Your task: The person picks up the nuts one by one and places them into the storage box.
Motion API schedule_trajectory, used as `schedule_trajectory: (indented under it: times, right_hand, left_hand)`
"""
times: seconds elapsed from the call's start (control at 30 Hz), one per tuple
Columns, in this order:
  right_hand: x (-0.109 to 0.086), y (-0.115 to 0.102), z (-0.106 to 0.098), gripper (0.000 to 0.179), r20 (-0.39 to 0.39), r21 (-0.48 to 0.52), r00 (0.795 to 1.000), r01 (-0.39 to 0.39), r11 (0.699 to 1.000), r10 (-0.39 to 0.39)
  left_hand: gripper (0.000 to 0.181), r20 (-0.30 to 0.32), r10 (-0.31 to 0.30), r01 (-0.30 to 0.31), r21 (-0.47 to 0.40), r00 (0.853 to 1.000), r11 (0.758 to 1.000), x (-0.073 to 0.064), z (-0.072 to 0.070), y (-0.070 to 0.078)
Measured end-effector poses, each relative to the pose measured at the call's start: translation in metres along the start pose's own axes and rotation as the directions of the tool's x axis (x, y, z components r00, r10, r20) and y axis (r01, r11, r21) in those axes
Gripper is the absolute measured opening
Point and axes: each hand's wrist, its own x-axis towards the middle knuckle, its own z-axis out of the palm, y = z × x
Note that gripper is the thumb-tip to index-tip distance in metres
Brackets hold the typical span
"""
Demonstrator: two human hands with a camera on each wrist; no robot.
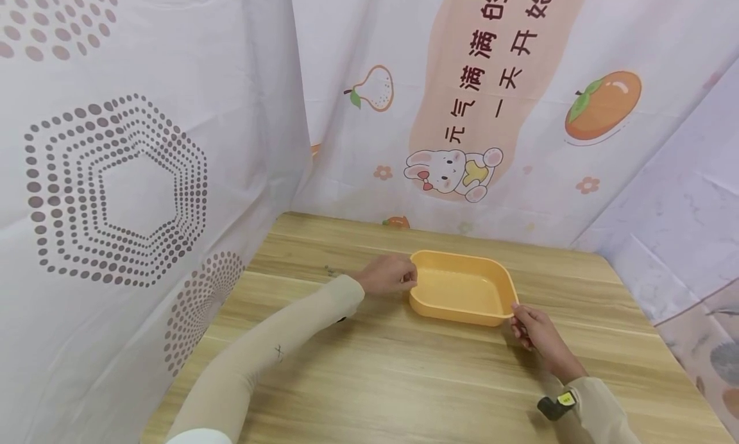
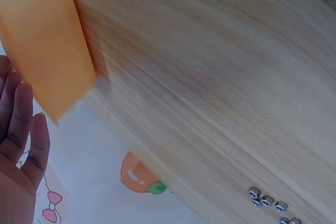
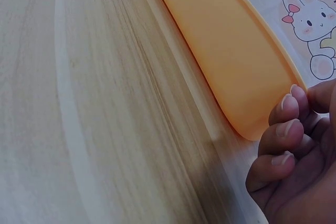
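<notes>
A shallow orange plastic tray with rounded corners and nothing inside sits on the wooden table. At its left side my left hand pinches the rim; the left wrist view shows its fingers beside the tray wall, with the thumb out of sight. My right hand grips the near right corner between thumb and index finger. Its other fingers curl loosely below the rim in the right wrist view. Several small metal nuts lie on the table to the left of the tray.
The wooden table extends around the tray. A printed white curtain hangs behind its far edge, and another patterned curtain hangs along the left. More pale cloth drapes on the right.
</notes>
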Motion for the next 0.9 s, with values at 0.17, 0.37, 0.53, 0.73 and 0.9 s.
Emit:
schedule_trajectory:
  times: [0.17, 0.37, 0.53, 0.73, 0.9]
  right_hand:
    - [0.000, 0.001, 0.000, 0.054, -0.002, -0.003, 1.000, -0.005, 1.000, 0.005]
    - [0.000, 0.002, 0.000, 0.055, 0.005, -0.012, 1.000, 0.007, 1.000, -0.006]
    - [0.000, 0.000, 0.000, 0.055, 0.014, -0.021, 1.000, 0.013, 1.000, -0.012]
    - [0.000, 0.000, 0.001, 0.054, 0.011, -0.021, 1.000, 0.013, 1.000, -0.013]
    - [0.000, 0.000, 0.001, 0.052, 0.004, -0.018, 1.000, 0.008, 1.000, -0.008]
  left_hand:
    - [0.011, -0.009, 0.012, -0.012, 0.001, 1.000, 1.000, -0.001, 0.002, 0.000]
    - [0.012, -0.029, 0.022, -0.022, 0.004, 0.999, 1.000, -0.003, 0.004, -0.002]
    - [0.010, -0.048, 0.012, -0.014, -0.048, 0.999, 0.999, -0.007, 0.003, -0.003]
    - [0.008, -0.065, -0.022, 0.016, -0.096, 0.998, 0.995, -0.014, 0.003, -0.011]
    - [0.009, -0.044, -0.053, 0.049, -0.099, 0.998, 0.994, -0.023, 0.004, -0.023]
